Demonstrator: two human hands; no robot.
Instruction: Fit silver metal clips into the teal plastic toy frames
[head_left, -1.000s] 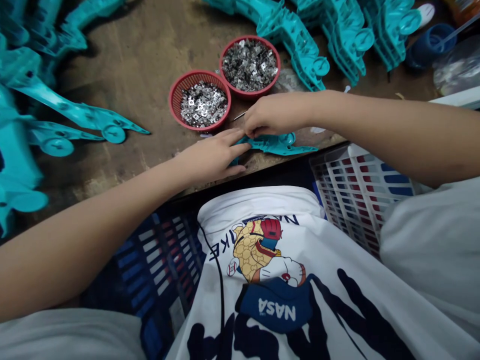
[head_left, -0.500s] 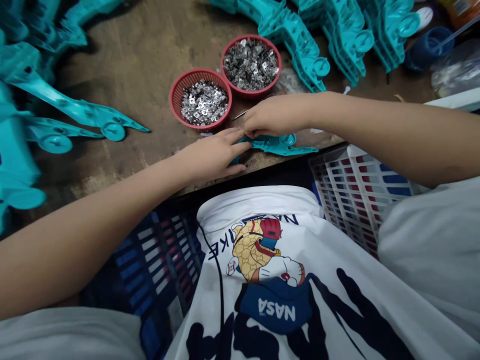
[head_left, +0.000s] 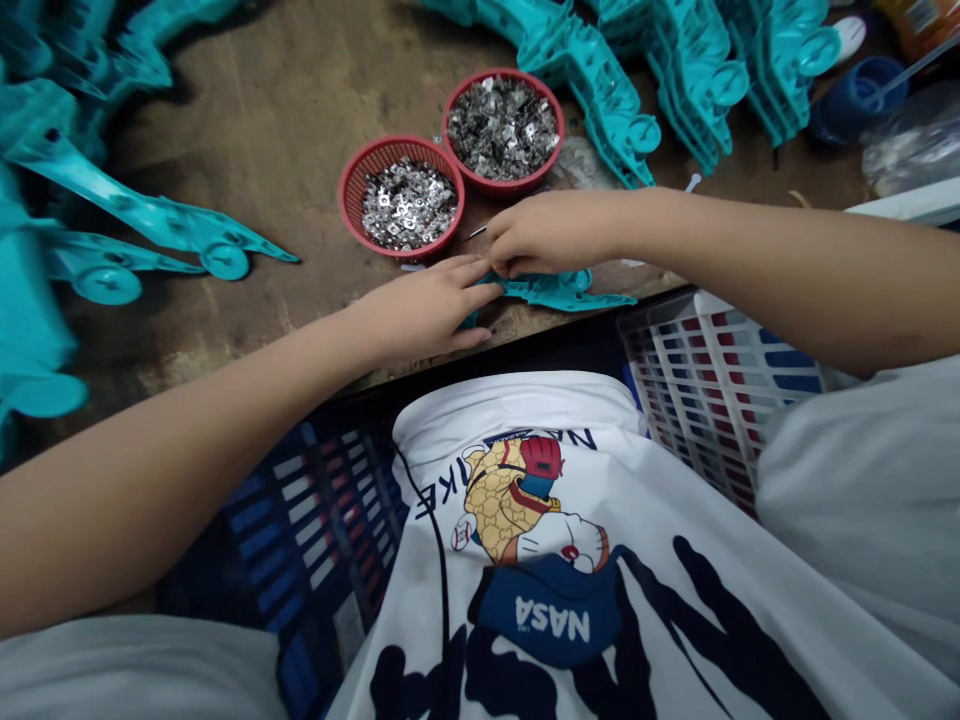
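Observation:
A teal plastic part (head_left: 551, 289) lies near the front edge of the workbench, its round disc and pointed end to the right. My left hand (head_left: 431, 308) holds its left end down, fingers over it and thumb on the near side, hiding much of it. Close against those fingertips, my right hand (head_left: 529, 235) is closed in a pinch over the part; what it pinches is hidden. A thin metal rod (head_left: 476, 232) shows beside the right fingers; I cannot tell whether it is held. Just beyond are two red baskets (head_left: 345, 205) (head_left: 448, 140) of small metal clips.
More teal parts (head_left: 172, 225) are piled at the left, and others (head_left: 600, 100) stand in rows at the back right. A blue cup (head_left: 844, 105) and a plastic bag (head_left: 911, 150) are at the far right. Below the workbench edge are a white crate (head_left: 701, 350) and a blue crate (head_left: 300, 560).
My right hand has shifted very slightly at the part. The left hand and the teal part stay in place.

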